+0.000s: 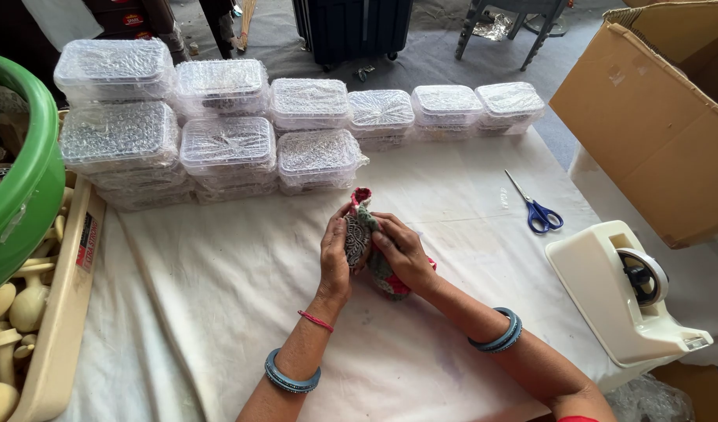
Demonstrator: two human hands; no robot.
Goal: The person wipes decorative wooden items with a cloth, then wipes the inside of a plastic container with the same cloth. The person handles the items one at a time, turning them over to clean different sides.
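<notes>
The left hand (335, 254) is closed around a carved block (357, 238), with the fingers curled over its patterned face. The right hand (402, 250) is closed on a red and green patterned cloth (382, 273) that is wrapped partly around the block. Both hands hold the bundle just above the white table cover (234, 297), near the centre of the table.

Behind the hands, nine stacks of clear plastic boxes (227, 148) wrapped in bubble film stand in two rows: six at the back, three in front. One pair of blue-handled scissors (537, 207) lies to the right. One cream tape dispenser (628, 293) stands at the right edge. One cardboard box (656, 117) stands beyond it. One green tub (19, 180) sits at the left.
</notes>
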